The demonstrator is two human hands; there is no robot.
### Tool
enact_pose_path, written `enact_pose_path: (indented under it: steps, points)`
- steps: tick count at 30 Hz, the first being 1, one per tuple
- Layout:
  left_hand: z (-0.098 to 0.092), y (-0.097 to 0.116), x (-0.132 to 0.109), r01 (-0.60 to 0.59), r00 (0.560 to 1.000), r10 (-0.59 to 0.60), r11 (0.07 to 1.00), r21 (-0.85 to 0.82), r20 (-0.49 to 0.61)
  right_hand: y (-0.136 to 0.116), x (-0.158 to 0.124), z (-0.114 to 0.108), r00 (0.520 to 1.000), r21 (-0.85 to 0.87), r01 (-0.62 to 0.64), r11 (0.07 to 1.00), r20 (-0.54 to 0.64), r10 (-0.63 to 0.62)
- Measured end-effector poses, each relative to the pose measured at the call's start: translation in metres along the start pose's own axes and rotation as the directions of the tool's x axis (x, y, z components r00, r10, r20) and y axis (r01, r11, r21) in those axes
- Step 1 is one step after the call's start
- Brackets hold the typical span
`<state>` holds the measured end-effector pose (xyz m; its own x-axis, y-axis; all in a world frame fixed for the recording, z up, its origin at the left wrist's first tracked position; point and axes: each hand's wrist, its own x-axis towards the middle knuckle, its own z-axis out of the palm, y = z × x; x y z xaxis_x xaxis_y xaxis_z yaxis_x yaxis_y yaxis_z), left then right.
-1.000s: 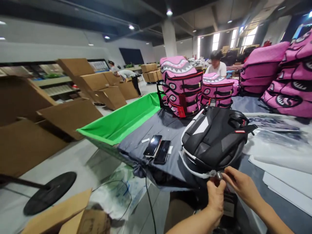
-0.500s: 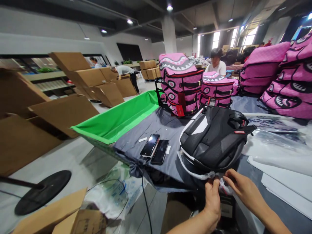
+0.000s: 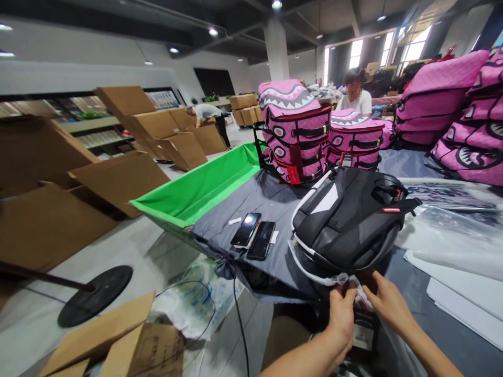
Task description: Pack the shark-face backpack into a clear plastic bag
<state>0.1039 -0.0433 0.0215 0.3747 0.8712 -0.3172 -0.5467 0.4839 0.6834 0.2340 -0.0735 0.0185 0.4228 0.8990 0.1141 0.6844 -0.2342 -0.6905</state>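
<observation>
A black backpack (image 3: pixel 353 214) with white trim lies on the table, straps facing up. A clear plastic bag (image 3: pixel 310 272) is bunched around its near end and hangs down over the table edge. My left hand (image 3: pixel 341 317) pinches the gathered plastic just below the backpack. Close beside it on the right, my right hand (image 3: pixel 387 303) has its fingers bent on the same plastic, near the backpack's underside. Some of its fingertips are hidden behind the plastic. Below my hands hangs a dark item with a pale label (image 3: pixel 362 336), partly hidden.
Two phones (image 3: pixel 262 241) lie left of the backpack on the grey cloth (image 3: pixel 220 220). Stacked pink backpacks (image 3: pixel 294 131) stand behind. Plastic bags (image 3: pixel 451 225) and white sheets (image 3: pixel 459 283) lie to the right. Cardboard boxes (image 3: pixel 137 345) and a round black stand base (image 3: pixel 96 296) are on the floor.
The view has shifted slightly, so the scene sits a little to the right. Both hands stay at the plastic; the right fingers have moved slightly under the backpack's near edge.
</observation>
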Motion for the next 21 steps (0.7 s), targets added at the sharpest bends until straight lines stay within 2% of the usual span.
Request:
enact_pose_path:
  steps: [2,3,5,7,9,14,17,18,19,20,21]
  points:
    - [-0.001,-0.004,0.000,0.038,0.999,-0.039,0.999,-0.032,-0.027,-0.006,-0.004,-0.004,0.998,0.003,-0.002,1.000,-0.064,0.002]
    - [-0.001,-0.005,-0.001,0.056,0.997,-0.058,0.998,-0.043,-0.044,-0.010,-0.005,-0.007,0.999,0.035,-0.003,0.999,-0.045,0.005]
    - [-0.002,-0.007,-0.002,0.080,0.993,-0.085,0.995,-0.067,-0.078,-0.021,-0.005,-0.013,0.993,0.142,-0.056,0.988,0.111,0.040]
    - [-0.002,-0.008,-0.002,0.107,0.989,-0.115,0.990,-0.087,-0.097,-0.031,-0.003,-0.018,0.948,0.201,-0.179,0.963,0.298,0.114]
    - [-0.001,-0.009,0.000,0.130,0.986,-0.139,0.987,-0.094,-0.091,-0.038,0.000,-0.020,0.904,0.197,-0.282,0.939,0.383,0.191]
    - [-0.002,-0.012,0.005,0.189,0.979,-0.191,0.981,-0.038,-0.071,-0.034,0.009,-0.015,0.864,0.156,-0.446,0.882,0.334,0.378]
    - [-0.019,-0.010,-0.005,0.218,0.975,-0.213,0.970,0.106,-0.061,-0.021,0.016,-0.017,0.867,0.129,-0.406,0.905,0.368,0.336]
    - [-0.028,-0.007,-0.010,0.170,0.985,-0.169,0.963,0.207,-0.020,-0.018,0.017,-0.020,0.890,0.106,-0.342,0.933,0.355,0.286]
    - [-0.039,-0.001,-0.016,0.065,0.995,-0.084,0.942,0.329,0.045,-0.016,0.016,-0.022,0.924,0.088,-0.251,0.964,0.318,0.212]
    - [-0.049,0.005,-0.022,-0.098,0.990,0.042,0.885,0.455,0.131,-0.015,0.012,-0.025,0.963,0.076,-0.139,0.987,0.245,0.117]
    - [-0.059,0.013,-0.026,-0.297,0.953,0.200,0.766,0.570,0.228,-0.017,0.007,-0.027,0.990,0.062,-0.013,0.998,0.139,0.005]
